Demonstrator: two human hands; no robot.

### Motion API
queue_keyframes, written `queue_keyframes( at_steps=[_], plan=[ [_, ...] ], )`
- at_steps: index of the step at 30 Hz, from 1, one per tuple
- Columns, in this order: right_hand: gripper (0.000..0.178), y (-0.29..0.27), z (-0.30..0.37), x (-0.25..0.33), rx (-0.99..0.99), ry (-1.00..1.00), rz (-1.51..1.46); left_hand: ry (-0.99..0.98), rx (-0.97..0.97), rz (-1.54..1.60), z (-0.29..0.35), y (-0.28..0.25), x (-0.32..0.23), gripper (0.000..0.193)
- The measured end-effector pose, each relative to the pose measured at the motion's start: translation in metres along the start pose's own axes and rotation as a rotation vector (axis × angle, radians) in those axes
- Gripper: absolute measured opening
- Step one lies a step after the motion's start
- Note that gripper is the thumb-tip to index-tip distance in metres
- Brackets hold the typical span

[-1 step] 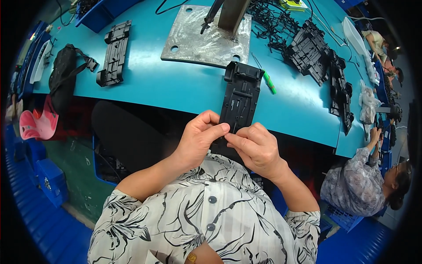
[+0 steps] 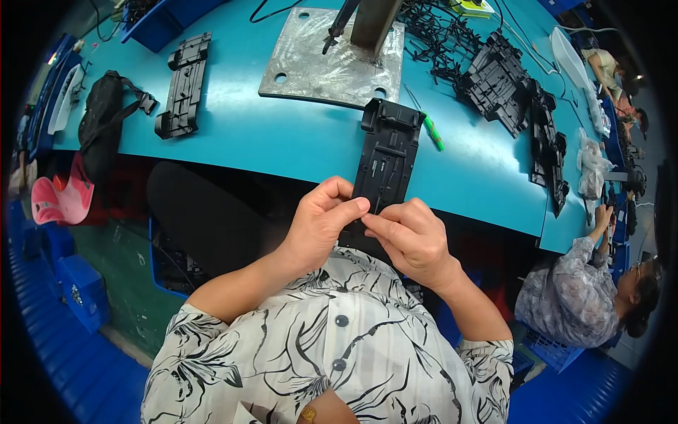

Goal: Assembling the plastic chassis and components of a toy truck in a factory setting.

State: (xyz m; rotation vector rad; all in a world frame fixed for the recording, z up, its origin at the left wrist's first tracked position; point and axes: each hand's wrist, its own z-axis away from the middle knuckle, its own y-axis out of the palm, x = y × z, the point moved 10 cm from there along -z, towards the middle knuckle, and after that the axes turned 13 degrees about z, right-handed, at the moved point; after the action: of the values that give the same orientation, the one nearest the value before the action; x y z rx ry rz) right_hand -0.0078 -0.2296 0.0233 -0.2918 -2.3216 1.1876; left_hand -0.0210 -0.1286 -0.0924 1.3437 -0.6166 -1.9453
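Between my hands is a black plastic toy-car chassis (image 2: 388,155), its ribbed side up and its far end over the table edge, close to the metal plate. My left hand (image 2: 319,222) pinches its near left corner with thumb and fingers. At the near right corner my right hand (image 2: 413,240) is closed, thumb and fingertips pressed to the part. The fingers hide the near end, so whether a smaller piece is held there does not show. A second black chassis (image 2: 185,85) lies on the table to the left.
A steel base plate (image 2: 311,60) with an upright post stands at the middle back. Beside it lies a green-handled screwdriver (image 2: 433,133). More chassis parts (image 2: 494,85) and a heap of thin black pieces (image 2: 438,39) fill the right. A black pouch (image 2: 102,120) lies left; a co-worker (image 2: 572,293) sits right.
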Motion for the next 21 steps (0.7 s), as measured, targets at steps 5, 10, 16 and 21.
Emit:
queue_keyframes(
  at_steps=[5, 10, 16, 21],
  plan=[
    [0.035, -0.015, 0.019, -0.017, -0.162, 0.28, 0.008, 0.068, -0.049, -0.001, 0.003, 0.01, -0.003, 0.01],
    [0.023, 0.012, 0.06, -0.04, -0.151, 0.776, -0.405, 0.118, -0.037, -0.079, 0.006, 0.009, -0.001, 0.01],
    [0.011, 0.034, 0.082, -0.051, -0.119, 1.11, -0.791, 0.235, -0.003, -0.21, 0.012, 0.015, -0.007, 0.007],
    [0.012, 0.039, 0.085, -0.051, -0.122, 1.124, -0.876, 0.273, 0.032, -0.165, 0.016, 0.022, -0.008, 0.004]
  ],
)
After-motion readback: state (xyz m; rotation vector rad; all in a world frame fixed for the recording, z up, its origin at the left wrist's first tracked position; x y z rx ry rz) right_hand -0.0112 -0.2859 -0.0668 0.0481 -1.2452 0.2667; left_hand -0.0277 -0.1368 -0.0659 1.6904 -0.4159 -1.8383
